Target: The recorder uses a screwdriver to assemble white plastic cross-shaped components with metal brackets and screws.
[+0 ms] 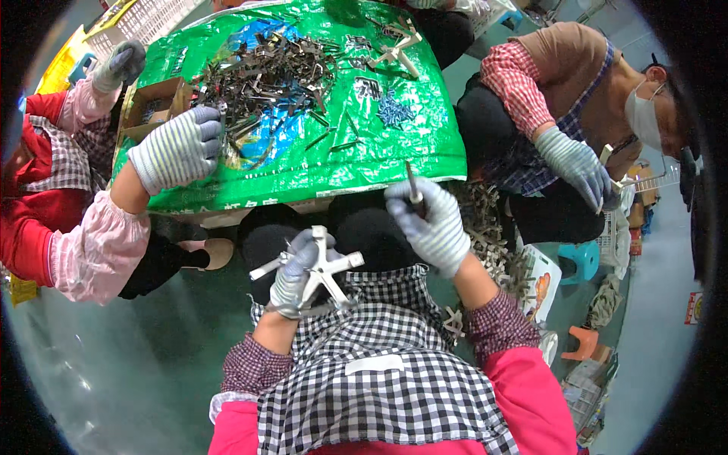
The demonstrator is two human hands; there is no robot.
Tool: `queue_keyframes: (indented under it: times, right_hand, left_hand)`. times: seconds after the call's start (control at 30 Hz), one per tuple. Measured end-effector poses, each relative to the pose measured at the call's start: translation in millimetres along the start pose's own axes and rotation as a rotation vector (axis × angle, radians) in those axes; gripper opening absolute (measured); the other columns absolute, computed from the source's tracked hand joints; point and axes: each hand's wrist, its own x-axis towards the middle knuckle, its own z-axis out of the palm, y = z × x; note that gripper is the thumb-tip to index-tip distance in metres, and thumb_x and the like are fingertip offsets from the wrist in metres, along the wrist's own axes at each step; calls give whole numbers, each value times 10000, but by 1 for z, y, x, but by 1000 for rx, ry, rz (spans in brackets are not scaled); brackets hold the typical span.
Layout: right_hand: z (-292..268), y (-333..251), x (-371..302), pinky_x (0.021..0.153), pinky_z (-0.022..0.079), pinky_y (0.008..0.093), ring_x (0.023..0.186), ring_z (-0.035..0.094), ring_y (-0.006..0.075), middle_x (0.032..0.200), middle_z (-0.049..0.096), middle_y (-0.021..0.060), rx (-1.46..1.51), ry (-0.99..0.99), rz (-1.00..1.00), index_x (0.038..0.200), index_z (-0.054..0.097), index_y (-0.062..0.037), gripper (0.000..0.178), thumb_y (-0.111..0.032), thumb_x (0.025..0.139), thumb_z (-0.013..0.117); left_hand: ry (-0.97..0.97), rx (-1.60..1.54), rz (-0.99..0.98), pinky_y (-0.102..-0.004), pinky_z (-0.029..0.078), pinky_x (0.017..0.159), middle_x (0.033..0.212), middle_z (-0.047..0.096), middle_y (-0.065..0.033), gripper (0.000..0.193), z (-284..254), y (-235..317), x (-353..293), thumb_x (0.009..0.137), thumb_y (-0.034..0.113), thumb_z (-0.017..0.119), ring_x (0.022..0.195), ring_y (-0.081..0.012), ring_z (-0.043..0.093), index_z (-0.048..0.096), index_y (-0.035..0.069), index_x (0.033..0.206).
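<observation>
My left hand (294,274), in a striped grey-white glove, is closed around a white star-shaped plastic base (327,267) with several arms spreading from a hub. It is held above my lap. Up and to the right, my gloved right hand (436,227) pinches a slim dark metal piece (412,182) that points upward; its exact kind does not show. The two hands are apart. Ahead of them, dark metal strips (265,83) lie heaped on the green plastic sheet (303,178), with a small pile of blue-grey screws (394,111) to their right.
At left, a co-worker's gloved hand (178,152) reaches to the heap beside a cardboard box (155,106). Another person (576,163) works at right with a white part. White star bases (489,227) pile up beside my right arm, near a teal stool (578,262).
</observation>
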Motion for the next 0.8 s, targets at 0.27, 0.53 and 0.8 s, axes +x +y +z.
queue_keyframes:
  times: [0.27, 0.53, 0.8]
  right_hand:
    - [24, -1, 95, 740, 485, 396, 796, 621, 337, 852, 632, 204, -649, -266, 421, 891, 654, -34, 374, -388, 796, 579]
    - [39, -6, 119, 736, 500, 414, 834, 625, 350, 885, 628, 232, -728, -310, 514, 867, 664, -5, 319, -290, 797, 540]
    - [17, 14, 108, 664, 491, 387, 708, 634, 298, 742, 631, 179, -554, -213, 359, 836, 648, -34, 291, -312, 764, 599]
  left_hand:
    - [-86, 262, -141, -343, 532, 684, 822, 635, -126, 276, 3, -11, -5, 823, 218, 622, 742, -203, 634, 547, 10, 990]
    - [-77, 265, -123, -306, 528, 678, 797, 640, -86, 175, 2, -12, 1, 823, 148, 638, 728, -171, 634, 592, 22, 936]
    - [-133, 352, -115, -332, 537, 682, 811, 648, -128, 355, -10, -20, 12, 803, 293, 653, 724, -198, 640, 567, 6, 994]
